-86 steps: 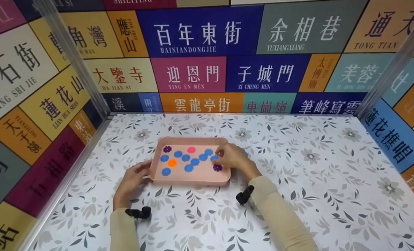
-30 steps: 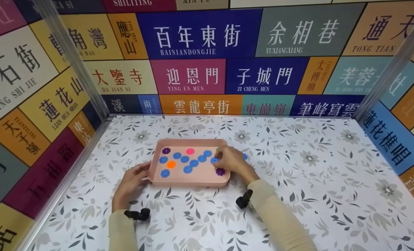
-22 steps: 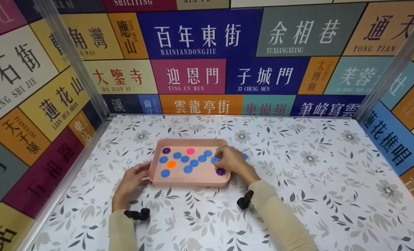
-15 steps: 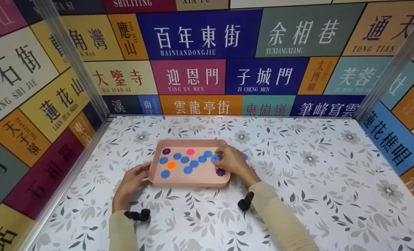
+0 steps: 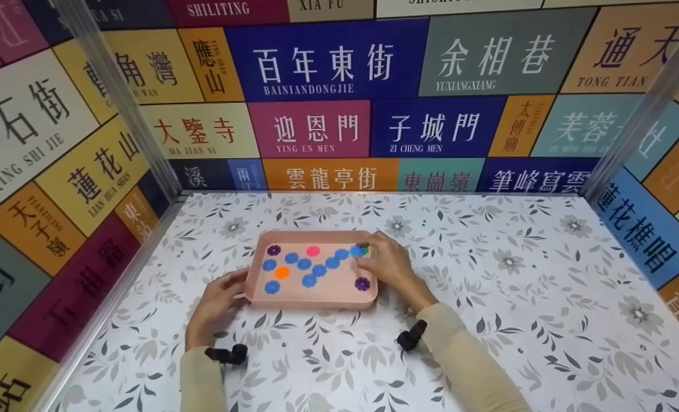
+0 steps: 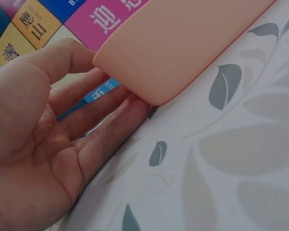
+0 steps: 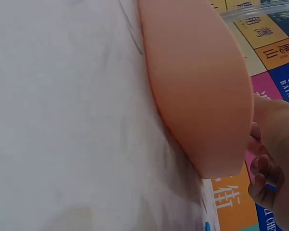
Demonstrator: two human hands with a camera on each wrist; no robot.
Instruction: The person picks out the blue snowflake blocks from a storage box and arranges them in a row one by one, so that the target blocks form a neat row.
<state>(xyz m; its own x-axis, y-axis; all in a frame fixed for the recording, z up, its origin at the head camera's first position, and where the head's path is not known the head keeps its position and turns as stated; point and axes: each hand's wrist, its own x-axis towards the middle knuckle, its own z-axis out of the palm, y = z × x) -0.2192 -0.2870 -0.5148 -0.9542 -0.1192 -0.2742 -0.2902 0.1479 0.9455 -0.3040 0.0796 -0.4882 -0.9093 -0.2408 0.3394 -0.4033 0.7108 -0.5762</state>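
A shallow pink tray point(image 5: 316, 300) stands on the table with small flower-shaped pieces in it. My left hand point(image 5: 216, 303) rests at its left end, fingers and thumb touching the outside near the corner. Over the right end, my right hand point(image 5: 393, 266) pinches a blue flower-shaped piece point(image 5: 357, 250) between thumb and forefinger. That piece sits at the upper end of a slanting row of blue pieces point(image 5: 319, 270). Beside it a green piece point(image 5: 365, 250) shows partly. In the right wrist view the tray wall point(image 7: 197, 91) hides my pinching fingertips.
Inside the tray are also a pink piece point(image 5: 313, 251), an orange piece point(image 5: 282, 273), two purple pieces, one of them point(image 5: 362, 284) at lower right, and several loose blue ones. The flower-patterned table point(image 5: 516, 297) is enclosed by printed panels. A blue bit point(image 7: 208, 226) lies beyond the tray.
My right hand has slid the blue piece up and slightly right, to the end of the blue row. The left hand stays at the tray's left end.
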